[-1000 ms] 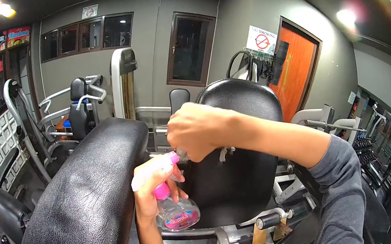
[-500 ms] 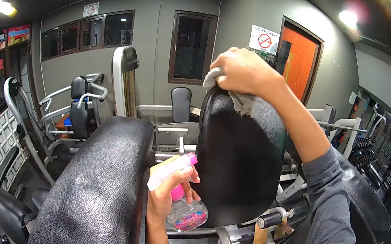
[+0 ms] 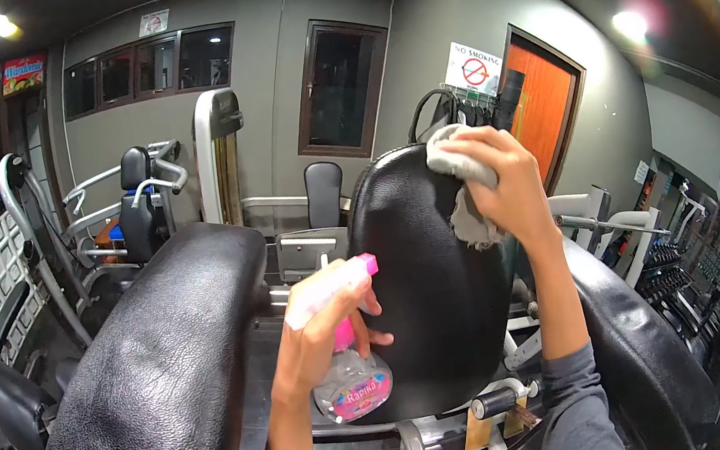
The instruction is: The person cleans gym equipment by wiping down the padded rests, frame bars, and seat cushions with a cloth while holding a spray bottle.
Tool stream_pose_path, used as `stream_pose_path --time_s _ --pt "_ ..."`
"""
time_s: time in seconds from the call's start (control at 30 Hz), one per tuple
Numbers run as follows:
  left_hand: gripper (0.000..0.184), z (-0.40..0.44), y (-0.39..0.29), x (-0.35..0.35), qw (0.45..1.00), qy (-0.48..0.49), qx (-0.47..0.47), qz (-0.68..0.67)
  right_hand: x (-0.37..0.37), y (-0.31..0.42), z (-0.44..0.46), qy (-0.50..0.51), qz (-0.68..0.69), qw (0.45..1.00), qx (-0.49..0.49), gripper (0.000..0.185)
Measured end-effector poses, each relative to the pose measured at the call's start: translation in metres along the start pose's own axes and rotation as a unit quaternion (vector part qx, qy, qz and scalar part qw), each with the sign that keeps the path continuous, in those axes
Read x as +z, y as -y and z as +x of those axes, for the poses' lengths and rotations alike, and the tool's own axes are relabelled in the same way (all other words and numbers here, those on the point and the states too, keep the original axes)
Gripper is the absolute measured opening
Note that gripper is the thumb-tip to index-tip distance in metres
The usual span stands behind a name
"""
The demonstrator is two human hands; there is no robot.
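My left hand [image 3: 323, 322] is wrapped round the neck of a clear spray bottle [image 3: 361, 393] with a pink and white trigger head and a pink label. It is held upright, in front of a black padded backrest [image 3: 414, 282]. My right hand [image 3: 502, 187] grips a grey cloth [image 3: 459, 158] against the upper right edge of that backrest. Part of the cloth hangs below the fingers over the black surface.
Large black pads flank the backrest, one on the left [image 3: 150, 365] and one on the right [image 3: 639, 342]. Gym machines [image 3: 140, 201] stand behind at the left. A dumbbell rack [image 3: 666, 274] is at the far right, and an orange door [image 3: 546, 107] is at the back.
My right hand has moved with the cloth from the top of the backrest to the right and down its edge. My left hand and the bottle have shifted slightly right.
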State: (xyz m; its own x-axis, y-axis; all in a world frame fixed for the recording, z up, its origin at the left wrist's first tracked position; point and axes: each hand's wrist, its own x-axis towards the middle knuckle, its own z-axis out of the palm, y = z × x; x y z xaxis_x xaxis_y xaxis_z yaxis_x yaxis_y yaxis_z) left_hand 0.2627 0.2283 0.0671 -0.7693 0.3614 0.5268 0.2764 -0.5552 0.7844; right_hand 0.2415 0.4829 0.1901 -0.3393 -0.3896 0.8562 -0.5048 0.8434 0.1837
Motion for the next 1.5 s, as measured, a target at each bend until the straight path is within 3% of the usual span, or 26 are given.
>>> stream_pose_path --time_s 0.07,0.13,0.2,0.3,0.43,0.53,0.6,0.73,0.8,0.87,0.93,1.13,1.27,1.33,1.4,1.5 --pt "0.030 0.009 -0.010 0.011 0.999 0.004 -0.034 0.038 0.000 0.004 0.003 -0.006 0.033 0.999 0.023 0.041" --pt "0.031 0.018 -0.021 0.020 0.996 0.017 -0.047 0.070 -0.002 0.017 -0.005 0.005 -0.028 0.999 -0.028 0.041" --pt "0.031 0.026 -0.025 0.026 0.994 0.044 -0.028 0.094 -0.004 0.027 -0.027 0.078 0.024 0.995 -0.055 0.044" --pt "0.033 0.039 -0.027 0.035 0.992 0.046 -0.032 0.110 -0.004 0.017 -0.052 0.032 0.032 0.998 -0.054 0.044" --pt "0.038 0.055 -0.016 0.037 0.982 0.057 -0.004 0.179 -0.015 -0.016 -0.037 -0.075 -0.026 0.994 0.078 0.037" --pt "0.038 0.062 -0.006 0.042 0.982 0.059 0.023 0.176 -0.010 -0.006 -0.022 -0.069 -0.030 0.996 0.040 0.036" --pt "0.038 0.066 -0.002 0.049 0.983 0.053 0.032 0.174 -0.003 0.004 -0.024 -0.029 0.001 0.999 -0.036 0.039" --pt "0.039 0.070 0.004 0.062 0.978 -0.016 0.050 0.199 -0.018 0.006 -0.048 0.008 0.063 0.998 -0.002 0.036" --pt "0.039 0.071 0.005 0.062 0.974 -0.032 0.058 0.219 -0.033 -0.003 -0.066 -0.045 0.059 0.988 0.133 0.031" --pt "0.038 0.072 0.003 0.060 0.975 -0.030 0.027 0.219 -0.042 -0.010 -0.079 -0.069 0.070 0.973 0.206 0.029" --pt "0.037 0.072 0.008 0.057 0.977 -0.025 0.029 0.211 -0.037 -0.017 -0.085 -0.082 0.056 0.974 0.204 0.031" --pt "0.034 0.075 0.012 0.052 0.980 0.006 0.030 0.196 -0.005 -0.007 -0.043 -0.112 -0.027 0.990 0.076 0.040" --pt "0.035 0.071 0.013 0.049 0.984 0.012 0.013 0.178 0.000 0.015 -0.050 -0.015 0.029 0.999 0.000 0.046" --pt "0.036 0.069 0.015 0.043 0.985 0.029 0.009 0.171 -0.006 0.021 -0.072 0.030 0.072 0.997 0.011 0.049" --pt "0.036 0.068 0.014 0.045 0.983 0.025 0.005 0.180 -0.012 0.012 -0.083 0.022 0.075 0.997 0.015 0.049" --pt "0.037 0.067 0.017 0.049 0.980 0.024 0.020 0.198 -0.013 -0.015 -0.070 -0.098 0.012 0.993 0.060 0.035"
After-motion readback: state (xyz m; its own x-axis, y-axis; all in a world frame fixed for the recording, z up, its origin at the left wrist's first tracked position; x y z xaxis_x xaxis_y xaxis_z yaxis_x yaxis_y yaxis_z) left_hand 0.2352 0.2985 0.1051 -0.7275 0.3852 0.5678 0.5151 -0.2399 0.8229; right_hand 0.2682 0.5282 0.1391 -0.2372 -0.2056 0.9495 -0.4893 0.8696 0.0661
